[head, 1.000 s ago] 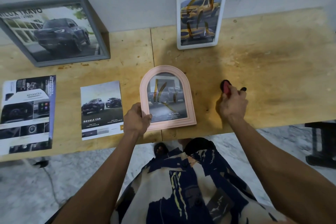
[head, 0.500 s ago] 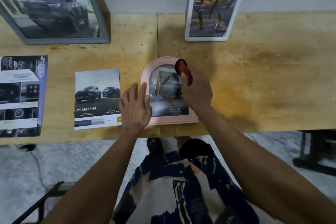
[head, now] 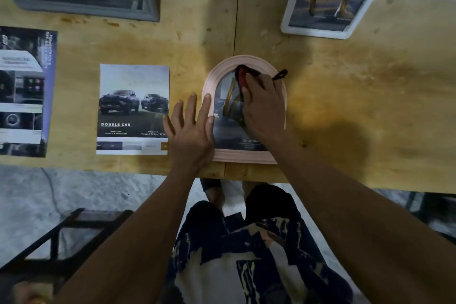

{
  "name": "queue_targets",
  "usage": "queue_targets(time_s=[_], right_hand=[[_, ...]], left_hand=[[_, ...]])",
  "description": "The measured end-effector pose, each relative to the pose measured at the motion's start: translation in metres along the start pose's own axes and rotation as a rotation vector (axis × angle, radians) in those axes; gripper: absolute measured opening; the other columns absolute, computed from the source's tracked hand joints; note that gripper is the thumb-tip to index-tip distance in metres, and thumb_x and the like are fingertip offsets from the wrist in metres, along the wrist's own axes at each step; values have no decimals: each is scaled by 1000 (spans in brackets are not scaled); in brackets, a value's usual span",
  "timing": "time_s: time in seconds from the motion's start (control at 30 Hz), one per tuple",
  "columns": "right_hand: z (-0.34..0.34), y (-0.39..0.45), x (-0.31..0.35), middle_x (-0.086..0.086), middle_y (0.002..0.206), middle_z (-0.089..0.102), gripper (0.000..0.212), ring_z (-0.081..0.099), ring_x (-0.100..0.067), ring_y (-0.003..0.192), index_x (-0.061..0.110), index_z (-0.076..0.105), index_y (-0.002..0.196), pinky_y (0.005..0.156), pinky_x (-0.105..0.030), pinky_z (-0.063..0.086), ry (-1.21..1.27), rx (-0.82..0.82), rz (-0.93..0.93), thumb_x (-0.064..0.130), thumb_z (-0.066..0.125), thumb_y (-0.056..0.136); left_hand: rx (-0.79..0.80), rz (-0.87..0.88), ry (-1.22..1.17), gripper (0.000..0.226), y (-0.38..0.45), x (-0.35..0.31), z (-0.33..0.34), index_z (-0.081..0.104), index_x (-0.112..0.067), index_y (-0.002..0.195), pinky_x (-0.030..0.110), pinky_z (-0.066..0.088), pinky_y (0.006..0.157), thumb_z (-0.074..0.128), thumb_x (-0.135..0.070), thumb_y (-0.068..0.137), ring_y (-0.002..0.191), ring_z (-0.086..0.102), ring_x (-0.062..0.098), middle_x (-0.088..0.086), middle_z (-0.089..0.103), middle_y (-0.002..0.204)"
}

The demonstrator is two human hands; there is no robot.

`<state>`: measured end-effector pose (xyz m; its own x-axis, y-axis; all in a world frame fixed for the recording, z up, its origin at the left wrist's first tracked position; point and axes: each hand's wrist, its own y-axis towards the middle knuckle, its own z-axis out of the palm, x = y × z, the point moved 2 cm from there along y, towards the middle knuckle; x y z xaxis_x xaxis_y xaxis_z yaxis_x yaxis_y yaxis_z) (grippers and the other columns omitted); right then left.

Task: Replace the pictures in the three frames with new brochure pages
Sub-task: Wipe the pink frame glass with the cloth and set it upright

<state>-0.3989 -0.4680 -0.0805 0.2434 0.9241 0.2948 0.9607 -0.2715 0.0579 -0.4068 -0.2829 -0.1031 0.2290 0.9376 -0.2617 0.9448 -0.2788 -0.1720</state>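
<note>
The table (head: 345, 96) is seen to be of bare wood, matt and stained, with a seam at centre. A matt, moulded finish is shown by the pink arched frame (head: 246, 157); its picture (head: 229, 131) is glossy. Printed paper with a slight sheen is seen in the brochure page (head: 133, 109) left of centre. The grey frame (head: 148, 11) at upper left looks matt, the white frame (head: 318, 32) at upper right smooth.

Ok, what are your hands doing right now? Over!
Left hand flat, steadying the pink arched frame. Right hand grips a red-and-black tool over its picture. Nothing in the way.
</note>
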Motion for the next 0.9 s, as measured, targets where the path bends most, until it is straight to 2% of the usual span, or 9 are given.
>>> queue_targets(time_s=[0.13,0.27,0.37,0.47,0.63,0.8,0.9], right_hand=[[10,12,8,-7,122,62,43,51,-27,112,15,56,137,100,-42,39,109,-21,-56,11,53,94],[18,9,11,-6,126,58,46,53,-34,111,24,50,142,95,-43,40,70,117,-100,19,46,97],[16,-3,21,-7,119,59,38,53,-37,104,22,56,134,83,-46,46,76,123,-143,20,50,96],[15,-18,30,-5,115,59,32,52,-33,101,19,60,124,77,-42,46,66,123,-173,16,58,92],[16,-46,34,-3,111,60,19,50,-28,96,18,65,108,77,-43,45,49,148,-164,22,51,95],[18,-70,35,0,106,59,18,48,-27,96,20,67,102,78,-43,45,23,178,-178,15,58,87],[15,-90,37,1,109,58,18,49,-26,97,21,65,104,79,-43,46,18,256,-180,20,57,87]], left_hand=[[-2,-6,4,50,2,2,2,27,-35,156,64,19,115,26,-44,107,146,27,33,0,30,161],[-10,-10,-11,49,1,2,2,27,-36,156,64,19,115,24,-43,107,146,27,32,-1,30,161],[-15,-23,-44,49,1,2,2,26,-38,156,62,17,116,22,-44,107,147,26,30,-2,30,161],[-3,-25,-63,50,2,2,1,23,-40,156,61,15,117,17,-46,107,148,23,29,-3,28,162],[32,-25,-101,51,3,3,0,19,-41,156,62,14,117,11,-46,106,149,19,30,-3,25,163],[45,-36,-79,51,3,3,0,17,-43,155,61,13,117,10,-48,105,149,16,28,-6,22,163],[35,-39,-95,49,2,4,2,18,-44,155,61,11,118,13,-47,107,150,15,28,-7,22,163]])
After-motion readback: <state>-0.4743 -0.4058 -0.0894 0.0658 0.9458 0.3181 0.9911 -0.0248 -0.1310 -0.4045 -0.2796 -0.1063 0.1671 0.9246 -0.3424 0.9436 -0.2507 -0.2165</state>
